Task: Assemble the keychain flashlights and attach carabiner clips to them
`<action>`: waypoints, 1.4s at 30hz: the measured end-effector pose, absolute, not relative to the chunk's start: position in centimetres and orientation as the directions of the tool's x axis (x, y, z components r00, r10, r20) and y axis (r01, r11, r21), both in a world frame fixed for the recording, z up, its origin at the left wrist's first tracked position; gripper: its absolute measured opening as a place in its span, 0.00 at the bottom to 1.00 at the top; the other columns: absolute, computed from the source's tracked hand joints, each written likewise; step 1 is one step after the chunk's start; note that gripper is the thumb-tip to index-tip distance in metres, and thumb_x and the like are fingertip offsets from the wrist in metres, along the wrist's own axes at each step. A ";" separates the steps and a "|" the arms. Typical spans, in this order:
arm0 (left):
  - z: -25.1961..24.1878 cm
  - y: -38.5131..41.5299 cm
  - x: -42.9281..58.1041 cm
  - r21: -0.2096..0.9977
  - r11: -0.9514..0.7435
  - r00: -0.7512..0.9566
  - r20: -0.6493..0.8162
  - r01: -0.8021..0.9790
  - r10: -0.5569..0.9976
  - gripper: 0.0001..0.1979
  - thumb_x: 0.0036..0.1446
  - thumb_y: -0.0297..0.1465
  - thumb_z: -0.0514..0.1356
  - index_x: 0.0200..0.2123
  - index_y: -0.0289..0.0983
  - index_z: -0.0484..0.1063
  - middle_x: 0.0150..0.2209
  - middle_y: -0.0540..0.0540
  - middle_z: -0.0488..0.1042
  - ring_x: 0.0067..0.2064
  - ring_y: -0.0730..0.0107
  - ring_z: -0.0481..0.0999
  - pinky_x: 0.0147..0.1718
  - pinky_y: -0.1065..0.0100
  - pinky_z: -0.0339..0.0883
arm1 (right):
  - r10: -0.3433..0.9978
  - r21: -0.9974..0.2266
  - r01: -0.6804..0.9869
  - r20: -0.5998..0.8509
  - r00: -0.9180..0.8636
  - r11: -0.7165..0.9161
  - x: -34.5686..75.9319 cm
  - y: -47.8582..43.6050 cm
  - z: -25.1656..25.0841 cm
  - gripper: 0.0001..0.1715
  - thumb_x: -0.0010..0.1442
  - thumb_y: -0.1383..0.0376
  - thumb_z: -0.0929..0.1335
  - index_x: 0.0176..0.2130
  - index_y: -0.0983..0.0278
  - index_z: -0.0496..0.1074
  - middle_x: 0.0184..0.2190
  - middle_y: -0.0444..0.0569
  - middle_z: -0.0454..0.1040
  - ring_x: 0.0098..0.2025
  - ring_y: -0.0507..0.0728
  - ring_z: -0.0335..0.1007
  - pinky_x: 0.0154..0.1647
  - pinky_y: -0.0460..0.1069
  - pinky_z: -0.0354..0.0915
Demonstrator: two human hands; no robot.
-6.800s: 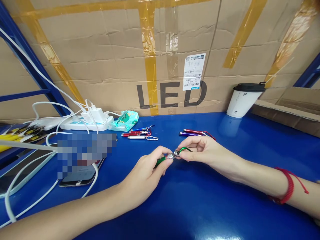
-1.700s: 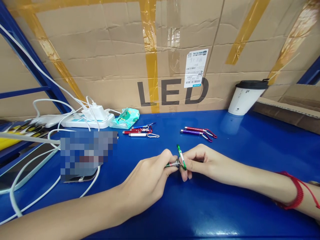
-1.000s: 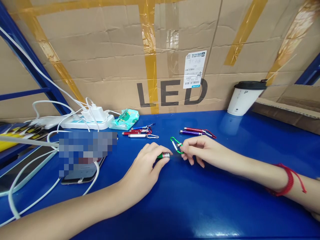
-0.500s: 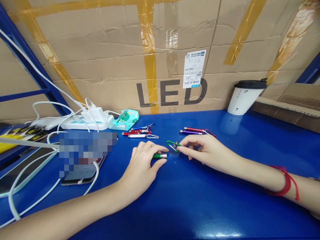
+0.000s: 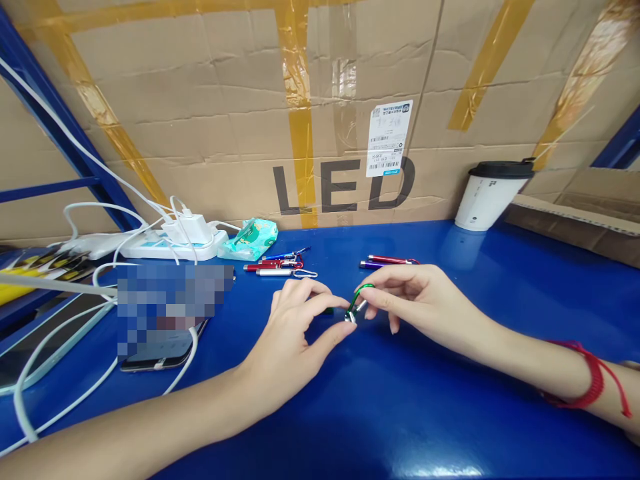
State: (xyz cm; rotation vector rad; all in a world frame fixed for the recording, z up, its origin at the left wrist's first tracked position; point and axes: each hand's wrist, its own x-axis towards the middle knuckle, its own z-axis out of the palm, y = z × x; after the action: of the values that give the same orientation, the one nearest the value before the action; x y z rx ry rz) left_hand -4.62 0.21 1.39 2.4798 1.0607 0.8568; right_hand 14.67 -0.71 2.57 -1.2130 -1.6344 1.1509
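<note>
A green carabiner (image 5: 354, 298) with a silver metal end hangs between my two hands above the blue table. My right hand (image 5: 415, 300) pinches the carabiner's upper curve between thumb and index finger, its other fingers loosely curled. My left hand (image 5: 295, 327) has thumb and index finger closed on the silver end. A small part of a green penlight (image 5: 327, 311) shows behind the left index finger; the rest is hidden, and I cannot tell whether it touches the table. Just beyond my right hand lie a red penlight (image 5: 387, 259) and a partly covered purple penlight (image 5: 373, 265).
Several penlights with carabiners, including a silver one (image 5: 274, 273), lie beyond my left hand. A teal packet (image 5: 253, 239), a white power strip (image 5: 195, 251) with cables and a phone (image 5: 163, 357) occupy the left. A lidded cup (image 5: 487, 197) stands back right, before a cardboard wall (image 5: 225, 133).
My right hand has turned the carabiner so its silver end points down toward my left hand. The left thumb and finger have moved right and closed on that end.
</note>
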 end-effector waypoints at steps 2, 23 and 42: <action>1.3 0.2 -4.6 0.497 -0.697 0.569 0.410 0.516 0.713 0.07 0.57 0.36 0.58 0.40 0.44 0.71 0.40 0.51 0.69 0.45 0.67 0.64 0.43 0.64 0.53 | 0.964 -0.974 0.198 0.059 -0.259 0.113 14.5 -0.8 2.6 0.23 0.44 0.56 0.71 0.36 0.70 0.73 0.27 0.47 0.72 0.27 0.43 0.68 0.19 0.35 0.66; 1.9 0.0 -4.8 0.602 -0.605 0.540 0.316 0.521 0.780 0.10 0.62 0.37 0.50 0.32 0.40 0.67 0.31 0.53 0.70 0.35 0.70 0.65 0.36 0.68 0.54 | 0.967 -0.966 0.254 -0.029 -0.252 0.037 14.2 -1.2 3.2 0.30 0.45 0.54 0.70 0.44 0.70 0.73 0.24 0.47 0.72 0.21 0.39 0.64 0.21 0.33 0.65; 2.0 0.2 -4.5 0.691 -0.567 0.501 0.332 0.448 0.800 0.06 0.60 0.33 0.54 0.37 0.40 0.69 0.31 0.53 0.75 0.35 0.71 0.71 0.39 0.67 0.58 | 0.976 -0.959 0.272 0.015 -0.218 0.076 14.4 -1.0 2.9 0.29 0.44 0.51 0.70 0.39 0.70 0.73 0.28 0.47 0.71 0.22 0.38 0.62 0.19 0.35 0.64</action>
State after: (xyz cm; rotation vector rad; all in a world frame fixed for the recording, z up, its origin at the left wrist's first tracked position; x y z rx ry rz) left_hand -4.46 0.19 2.02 2.2187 1.0214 0.8775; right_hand 14.37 -1.03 2.85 -1.2699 -1.6035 1.1839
